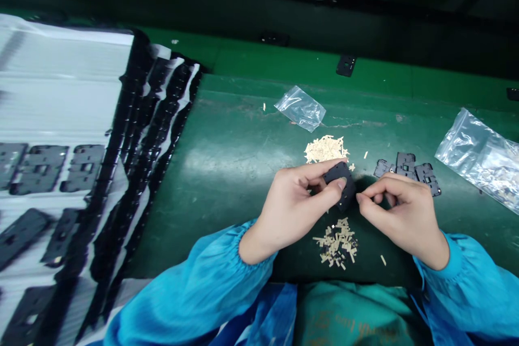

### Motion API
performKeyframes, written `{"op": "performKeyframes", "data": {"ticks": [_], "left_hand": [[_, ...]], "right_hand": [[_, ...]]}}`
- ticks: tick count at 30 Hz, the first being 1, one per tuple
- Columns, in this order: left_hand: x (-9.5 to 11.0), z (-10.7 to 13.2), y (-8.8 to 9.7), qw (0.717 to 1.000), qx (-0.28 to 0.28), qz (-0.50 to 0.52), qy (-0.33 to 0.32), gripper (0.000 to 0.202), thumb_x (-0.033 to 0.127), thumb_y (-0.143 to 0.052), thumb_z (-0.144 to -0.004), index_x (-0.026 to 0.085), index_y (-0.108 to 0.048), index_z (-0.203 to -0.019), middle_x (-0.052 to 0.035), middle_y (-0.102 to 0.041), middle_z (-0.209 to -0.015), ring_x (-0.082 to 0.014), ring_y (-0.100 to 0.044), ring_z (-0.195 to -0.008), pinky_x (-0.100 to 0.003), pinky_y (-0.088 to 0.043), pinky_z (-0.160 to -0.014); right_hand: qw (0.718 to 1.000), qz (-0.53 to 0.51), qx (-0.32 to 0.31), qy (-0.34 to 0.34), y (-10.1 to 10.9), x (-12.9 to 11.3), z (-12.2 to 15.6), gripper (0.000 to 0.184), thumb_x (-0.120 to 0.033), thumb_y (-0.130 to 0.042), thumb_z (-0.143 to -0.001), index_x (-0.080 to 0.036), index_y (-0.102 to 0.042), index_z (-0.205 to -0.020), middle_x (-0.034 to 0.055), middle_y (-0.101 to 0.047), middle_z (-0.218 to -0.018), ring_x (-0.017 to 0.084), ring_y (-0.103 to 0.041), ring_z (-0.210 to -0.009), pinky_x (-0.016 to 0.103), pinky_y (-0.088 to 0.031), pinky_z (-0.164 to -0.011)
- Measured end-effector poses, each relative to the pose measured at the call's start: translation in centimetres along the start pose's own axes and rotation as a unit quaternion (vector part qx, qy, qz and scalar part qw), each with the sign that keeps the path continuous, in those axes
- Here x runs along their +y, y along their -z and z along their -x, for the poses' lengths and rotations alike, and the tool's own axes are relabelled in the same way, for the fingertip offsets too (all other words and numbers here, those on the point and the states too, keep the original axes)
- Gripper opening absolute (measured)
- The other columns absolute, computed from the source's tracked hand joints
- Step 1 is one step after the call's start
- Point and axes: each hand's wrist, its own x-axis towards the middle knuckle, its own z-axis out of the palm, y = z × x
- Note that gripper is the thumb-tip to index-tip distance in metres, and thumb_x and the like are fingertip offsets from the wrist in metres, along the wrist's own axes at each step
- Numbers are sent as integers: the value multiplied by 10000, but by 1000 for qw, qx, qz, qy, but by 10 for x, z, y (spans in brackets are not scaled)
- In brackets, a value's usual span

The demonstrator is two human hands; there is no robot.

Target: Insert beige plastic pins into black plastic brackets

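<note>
My left hand pinches a black perforated plate between thumb and fingers, tilted up off the green mat. My right hand is curled, its fingertips right beside the plate's right edge; whether they hold anything small is hidden. Just above the plate lies a heap of beige strips. A second heap of beige strips, mixed with dark bits, sits below and between my hands. Several black plates overlap to the right of my right hand.
A clear plastic bag lies beyond the hands, and a larger one holding pale bits lies at right. On the left, a white sheet carries black plates and dark stacks. A black piece rests on the raised green ledge.
</note>
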Motion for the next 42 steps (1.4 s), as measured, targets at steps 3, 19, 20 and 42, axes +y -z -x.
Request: {"op": "performKeyframes", "data": {"ticks": [3, 19, 20, 42], "left_hand": [[0, -1, 0, 1000, -1, 3, 10, 332, 258, -702, -800, 141, -833, -1082, -12, -654, -581, -95, -471, -477, -209, -405, -459], [2, -1, 0, 999, -28, 24, 37, 346, 250, -715, -795, 148, -828, -1106, 4, -620, -554, -94, -464, -466, -205, -382, -442], [1, 0, 0, 999, -27, 23, 35, 347, 253, -714, -797, 149, -827, -1108, 4, -618, -553, -93, -463, -465, -204, -383, -443], [1, 3, -1, 999, -11, 23, 38, 336, 244, -695, -810, 133, -823, -1101, 12, -614, -549, -97, -454, -462, -219, -394, -447]], "right_hand": [[997, -32, -42, -53, 3, -1, -3, 98, -149, -702, -760, -201, -743, -688, -42, -577, -592, 85, -461, -524, 231, -344, -488], [948, -181, -112, -237, 4, 3, -5, 81, -222, -705, -706, -183, -736, -642, -10, -622, -577, 104, -484, -524, 242, -361, -488], [947, -184, -112, -238, 4, 2, -5, 81, -221, -707, -705, -183, -734, -639, -10, -627, -577, 103, -489, -524, 239, -363, -487], [972, -123, -83, -180, 9, 0, -4, 95, -176, -681, -720, -182, -748, -653, 0, -646, -588, 102, -482, -510, 238, -354, -472]]}}
